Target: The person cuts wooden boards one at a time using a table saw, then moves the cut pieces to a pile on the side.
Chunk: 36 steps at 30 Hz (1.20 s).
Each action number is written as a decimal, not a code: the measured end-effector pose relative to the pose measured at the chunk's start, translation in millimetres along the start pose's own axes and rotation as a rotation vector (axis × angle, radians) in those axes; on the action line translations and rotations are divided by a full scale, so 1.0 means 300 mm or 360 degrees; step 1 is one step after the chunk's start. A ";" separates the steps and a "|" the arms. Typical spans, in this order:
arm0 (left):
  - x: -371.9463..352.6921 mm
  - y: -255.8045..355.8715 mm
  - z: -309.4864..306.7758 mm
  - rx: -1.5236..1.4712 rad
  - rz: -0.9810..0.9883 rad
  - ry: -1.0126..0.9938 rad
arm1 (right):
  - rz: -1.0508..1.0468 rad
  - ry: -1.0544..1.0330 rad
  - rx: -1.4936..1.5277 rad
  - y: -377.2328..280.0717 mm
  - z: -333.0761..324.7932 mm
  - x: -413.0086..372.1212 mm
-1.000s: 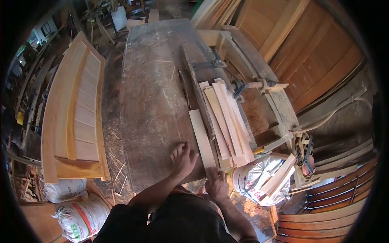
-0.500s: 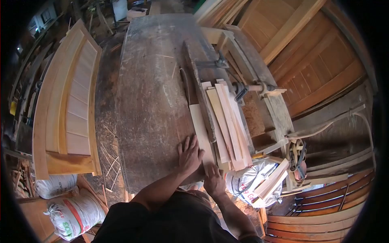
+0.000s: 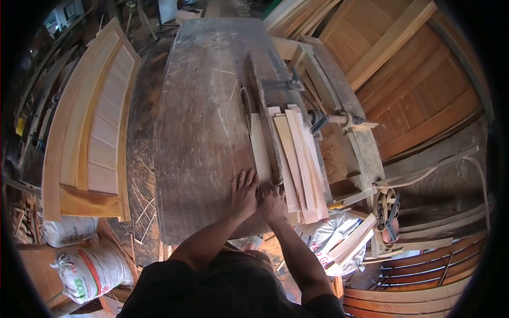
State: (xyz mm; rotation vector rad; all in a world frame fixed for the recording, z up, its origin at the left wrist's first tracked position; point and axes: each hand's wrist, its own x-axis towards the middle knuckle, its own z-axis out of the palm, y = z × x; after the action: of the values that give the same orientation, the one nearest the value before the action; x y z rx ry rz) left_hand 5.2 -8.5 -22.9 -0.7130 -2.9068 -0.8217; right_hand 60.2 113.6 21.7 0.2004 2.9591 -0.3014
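A pale wooden strip [image 3: 259, 148] lies on the worn wooden tabletop [image 3: 201, 132], alongside a dark upright fence board [image 3: 265, 114]. My left hand [image 3: 245, 193] rests on the tabletop at the strip's left edge, fingers outstretched and pointing forward. Close beside it, my right hand [image 3: 272, 204] is closed at the strip's near end, its fingers bent; part of the strip is hidden under the hands. The strip's far end reaches a thin, curved dark piece [image 3: 246, 100] beside the fence. Right of the fence lies a stack of wooden strips [image 3: 301, 164].
Clamps [image 3: 296, 80] sit along the right side. A panelled wooden door [image 3: 101, 127] leans at the left, with filled sacks [image 3: 94, 273] below it. More panelled doors [image 3: 424, 79] lean at the right. A white bag [image 3: 331, 238] with wood pieces sits near the right front corner.
The wooden strip has moved forward along the fence, covering more of the dark curved piece. My right hand has advanced with it, while my left hand has shifted slightly forward. The view has tilted slightly.
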 end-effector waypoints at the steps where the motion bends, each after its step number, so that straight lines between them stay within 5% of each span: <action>1: -0.004 0.000 -0.001 -0.0040 -0.0014 0.0008 | 0.0008 -0.0008 0.0078 -0.006 -0.025 -0.018; 5: 0.011 0.017 -0.018 -0.0109 -0.0058 0.0011 | -0.0563 0.0229 -0.0119 0.101 -0.014 -0.122; 14: 0.073 -0.002 -0.008 -0.0089 -0.0085 0.0061 | -0.0831 0.0232 -0.0806 0.073 -0.078 -0.014; 20: 0.113 -0.028 0.002 -0.0119 -0.0115 -0.0011 | -0.0727 0.0375 -0.0913 0.046 -0.066 0.131; 26: 0.201 -0.041 -0.001 -0.0112 -0.0200 0.0030 | -0.0517 -0.0107 -0.0904 0.009 -0.099 0.306; 29: 0.220 -0.045 -0.024 -0.0119 -0.0207 -0.0020 | -0.0462 0.0019 -0.0958 0.002 -0.057 0.325; 34: 0.005 -0.024 0.006 -0.0409 0.0114 -0.0008 | -0.0377 -0.0088 -0.0629 0.031 -0.006 0.029; 35: -0.084 0.008 -0.039 -0.0461 0.0217 -0.0031 | -0.0419 0.0159 -0.0766 0.069 0.050 -0.095; 36: -0.210 0.052 -0.114 -0.0514 0.0316 -0.0071 | -0.0423 0.0120 -0.0369 0.085 0.064 -0.233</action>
State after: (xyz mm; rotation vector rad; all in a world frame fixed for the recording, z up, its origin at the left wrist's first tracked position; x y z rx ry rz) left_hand 65.5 -40.6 4.2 -1.0350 -2.7074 -1.2769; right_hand 135.2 126.3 10.3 -0.2165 3.0613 0.0214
